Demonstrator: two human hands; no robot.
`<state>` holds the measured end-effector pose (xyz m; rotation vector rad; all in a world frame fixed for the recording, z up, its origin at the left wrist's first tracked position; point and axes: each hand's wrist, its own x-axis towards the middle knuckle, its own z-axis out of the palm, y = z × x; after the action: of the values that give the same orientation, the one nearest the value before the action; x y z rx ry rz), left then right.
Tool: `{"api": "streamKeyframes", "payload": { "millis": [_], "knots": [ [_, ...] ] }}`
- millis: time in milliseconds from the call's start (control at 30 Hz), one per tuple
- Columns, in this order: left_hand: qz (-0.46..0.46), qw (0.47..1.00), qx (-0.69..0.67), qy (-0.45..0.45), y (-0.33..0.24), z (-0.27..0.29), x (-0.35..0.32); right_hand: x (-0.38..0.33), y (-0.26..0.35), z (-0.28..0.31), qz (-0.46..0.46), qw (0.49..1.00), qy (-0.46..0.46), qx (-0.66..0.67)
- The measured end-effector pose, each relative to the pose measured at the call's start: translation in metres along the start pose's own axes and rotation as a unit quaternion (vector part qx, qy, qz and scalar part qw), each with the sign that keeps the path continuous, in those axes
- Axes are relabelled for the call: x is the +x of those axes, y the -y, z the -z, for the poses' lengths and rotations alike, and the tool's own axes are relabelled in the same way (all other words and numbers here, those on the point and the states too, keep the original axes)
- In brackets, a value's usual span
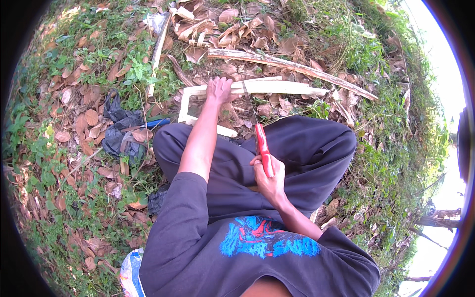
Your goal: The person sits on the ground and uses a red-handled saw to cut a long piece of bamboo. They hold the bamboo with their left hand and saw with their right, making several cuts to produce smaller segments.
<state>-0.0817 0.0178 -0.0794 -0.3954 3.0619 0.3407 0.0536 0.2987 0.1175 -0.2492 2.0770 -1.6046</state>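
My right hand point(269, 179) is closed round the red handle of a hand saw point(261, 141). The saw's thin blade points away from me and lies across a pale wooden strip point(282, 87). Just left of the blade, my left hand point(219, 91) is wrapped over the wood and presses it down. The strip joins a three-sided pale wooden frame point(184, 105), whose nearer bar point(225, 131) reaches beside my folded left leg. A second thin pale piece lies along the strip's far side. Whether the blade has cut into the wood is too small to tell.
Beyond the strip lies a long rough wooden slat point(292, 65); another pale stick point(159, 54) rests at far left. Left of my knee are a black plastic bag point(121, 128) and a blue tool-like object point(159, 122). Dry leaves and green plants cover the ground.
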Motion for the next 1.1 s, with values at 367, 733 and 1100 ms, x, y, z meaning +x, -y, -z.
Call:
{"api": "streamKeyframes", "payload": {
  "millis": [367,733,1100],
  "knots": [
    [-0.015,0.996,-0.032,-0.087,0.001,-0.008,-0.001,0.003,0.005,0.007,-0.033,0.998,-0.001,0.045],
    [0.034,0.996,-0.078,0.014,0.001,0.003,0.012,0.005,0.007,0.019,-0.038,0.997,-0.010,0.059],
    [0.051,0.997,-0.049,-0.020,0.001,-0.003,0.015,0.008,0.006,0.012,-0.044,0.997,-0.003,0.060]
  ]
}}
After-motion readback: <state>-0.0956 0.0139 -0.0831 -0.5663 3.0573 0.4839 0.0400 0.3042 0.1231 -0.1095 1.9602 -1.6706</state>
